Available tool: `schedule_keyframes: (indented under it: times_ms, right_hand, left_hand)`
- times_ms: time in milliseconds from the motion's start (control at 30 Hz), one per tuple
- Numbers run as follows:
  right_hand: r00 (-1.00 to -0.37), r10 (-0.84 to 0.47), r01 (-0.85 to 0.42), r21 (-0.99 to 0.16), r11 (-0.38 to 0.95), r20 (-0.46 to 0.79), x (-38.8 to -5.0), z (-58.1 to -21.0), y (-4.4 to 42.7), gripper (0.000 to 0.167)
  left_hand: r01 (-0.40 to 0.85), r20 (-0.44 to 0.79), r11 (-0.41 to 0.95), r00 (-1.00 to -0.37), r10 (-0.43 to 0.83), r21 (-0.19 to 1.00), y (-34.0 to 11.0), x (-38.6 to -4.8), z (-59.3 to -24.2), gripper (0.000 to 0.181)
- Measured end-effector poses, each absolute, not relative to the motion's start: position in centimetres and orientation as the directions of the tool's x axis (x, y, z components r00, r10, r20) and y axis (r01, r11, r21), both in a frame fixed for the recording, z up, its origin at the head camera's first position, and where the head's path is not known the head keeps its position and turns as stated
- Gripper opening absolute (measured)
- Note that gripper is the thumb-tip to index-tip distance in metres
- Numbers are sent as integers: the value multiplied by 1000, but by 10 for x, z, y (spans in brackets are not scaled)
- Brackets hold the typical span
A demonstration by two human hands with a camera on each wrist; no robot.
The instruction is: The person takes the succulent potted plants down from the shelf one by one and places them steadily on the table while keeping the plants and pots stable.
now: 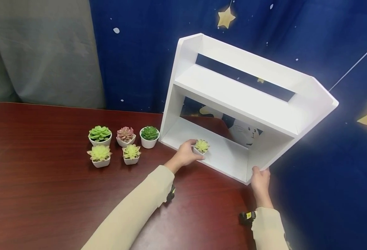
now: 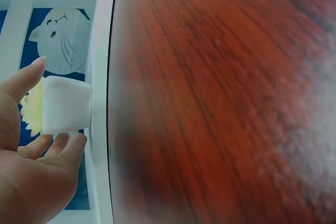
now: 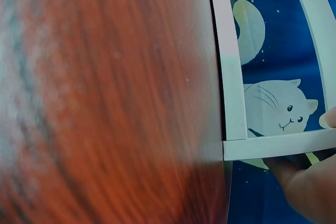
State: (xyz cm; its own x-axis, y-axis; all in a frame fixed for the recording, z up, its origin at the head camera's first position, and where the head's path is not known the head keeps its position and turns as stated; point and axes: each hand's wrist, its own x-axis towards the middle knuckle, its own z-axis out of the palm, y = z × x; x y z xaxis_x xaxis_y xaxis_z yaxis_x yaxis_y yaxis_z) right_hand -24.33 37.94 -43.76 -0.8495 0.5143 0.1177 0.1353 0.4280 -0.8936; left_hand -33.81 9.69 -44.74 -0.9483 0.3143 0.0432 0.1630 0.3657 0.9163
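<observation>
A small light-green artificial succulent in a white square pot [image 1: 201,147] stands on the lower board of a white two-tier shelf [image 1: 233,80]. My left hand [image 1: 186,153] is around this pot [image 2: 67,104], thumb on one side and fingers on the other. In the left wrist view the thumb tip is apart from the pot, while the fingertips lie close along its opposite side. My right hand [image 1: 261,180] grips the shelf's right side panel [image 3: 283,146] near its bottom, thumb on the inner side and fingers on the outer side.
Left of the shelf, several potted succulents stand on the red-brown wooden table [image 1: 46,194], including a pink one [image 1: 125,134] and a dark green one [image 1: 149,133]. The table's right edge runs by the shelf's right side. Behind hangs a blue curtain [image 1: 133,52] with stars.
</observation>
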Motion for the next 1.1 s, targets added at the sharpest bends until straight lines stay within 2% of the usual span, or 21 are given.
schedule_keyframes:
  times_ms: [800, 1100]
  right_hand:
    - [-838, 531, 108, -918, 381, 122, -248, -441, 381, 49]
    - [-841, 525, 105, -916, 387, 126, -249, -444, 381, 49]
  left_hand:
    - [130, 12, 404, -959, 282, 905, 114, -347, -453, 90]
    - [128, 17, 415, -965, 260, 901, 112, -346, -452, 82]
